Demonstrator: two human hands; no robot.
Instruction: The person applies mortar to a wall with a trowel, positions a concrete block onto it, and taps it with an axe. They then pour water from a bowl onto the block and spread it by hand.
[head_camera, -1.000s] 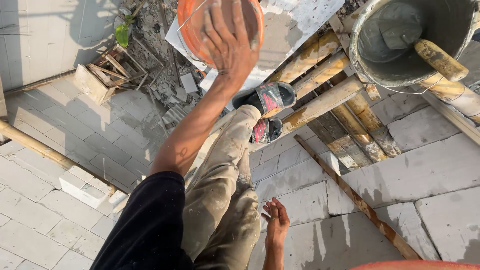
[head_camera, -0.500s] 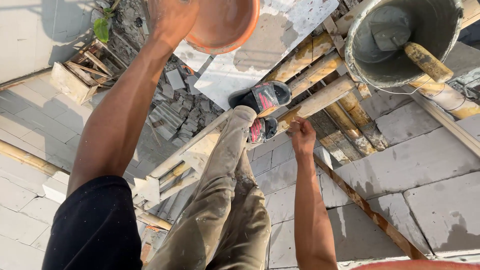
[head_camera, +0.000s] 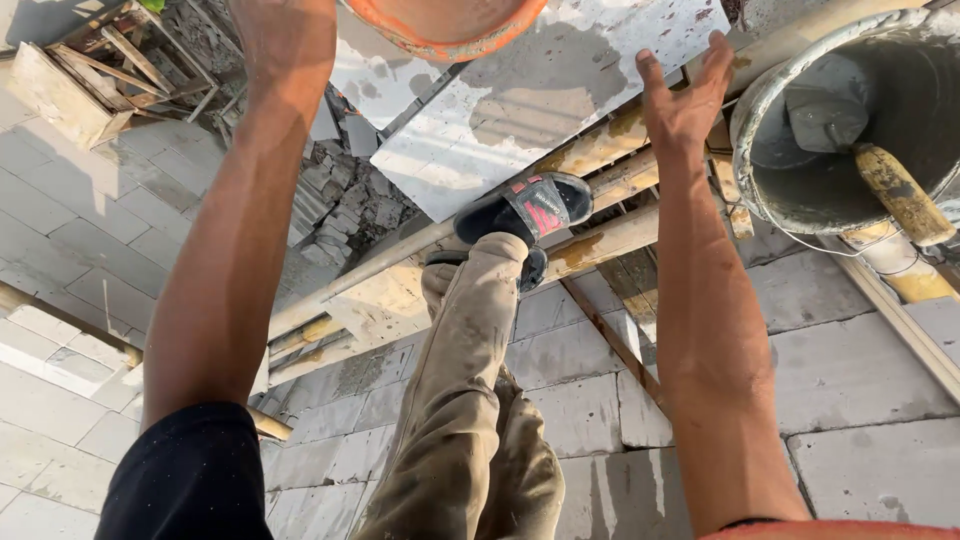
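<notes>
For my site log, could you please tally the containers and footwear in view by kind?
Orange bowl: 1
Grey bucket: 1
Black sandals: 2
Total: 4

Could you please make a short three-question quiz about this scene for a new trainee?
1. True or false: the right hand is open with its fingers spread, holding nothing.
2. What stands to the right of the right hand? A) a grey bucket with a tool handle sticking out B) a ladder C) a wheelbarrow
3. Fill in: the raised foot wears a black ____ and rests on the wooden poles.

Key: 1 true. 2 A. 3 sandal. The left hand is cut off by the top edge near the orange bowl, so its grip cannot be judged.
</notes>
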